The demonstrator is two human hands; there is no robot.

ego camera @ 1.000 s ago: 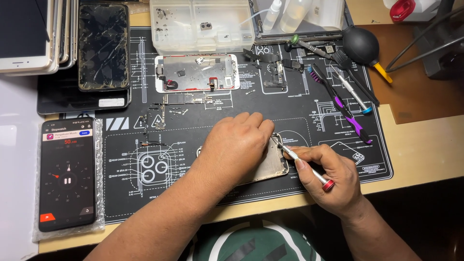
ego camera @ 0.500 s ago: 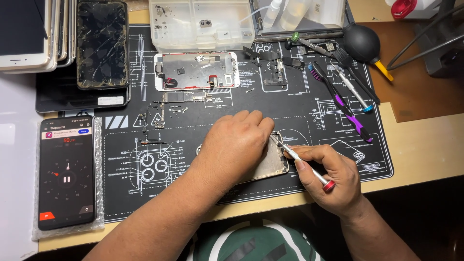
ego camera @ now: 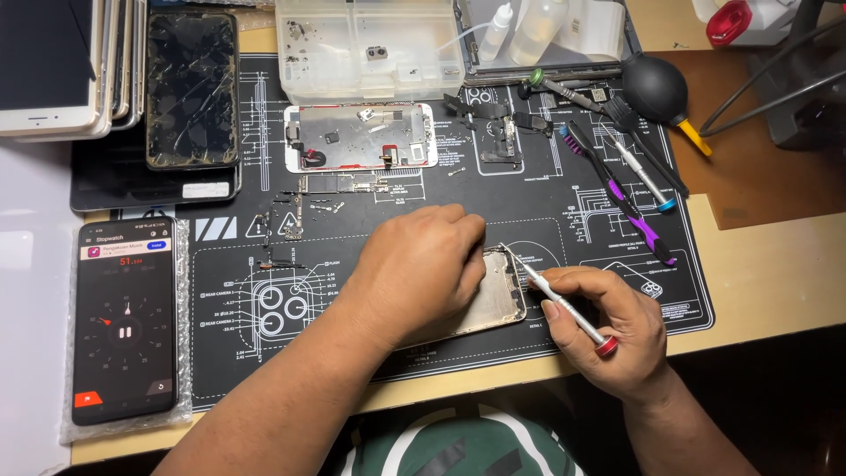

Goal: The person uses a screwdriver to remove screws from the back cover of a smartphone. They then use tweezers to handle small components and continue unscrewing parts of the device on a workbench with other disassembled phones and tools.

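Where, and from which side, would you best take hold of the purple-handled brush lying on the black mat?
Probably the purple-handled brush by its long handle's middle, hand coming from above: it lies flat and slanted on the black mat. A blue-tipped screwdriver lies close alongside, so pinch narrowly.

A pale wooden desk (ego camera: 775,264) under warm light, dark floor beyond its edge.

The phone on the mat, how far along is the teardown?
Done: the display panel is off, with a circuit board and small parts beside it. In hand: the left hand steadies the phone housing while the right hand works a screwdriver at its corner. What remains inside is hidden.
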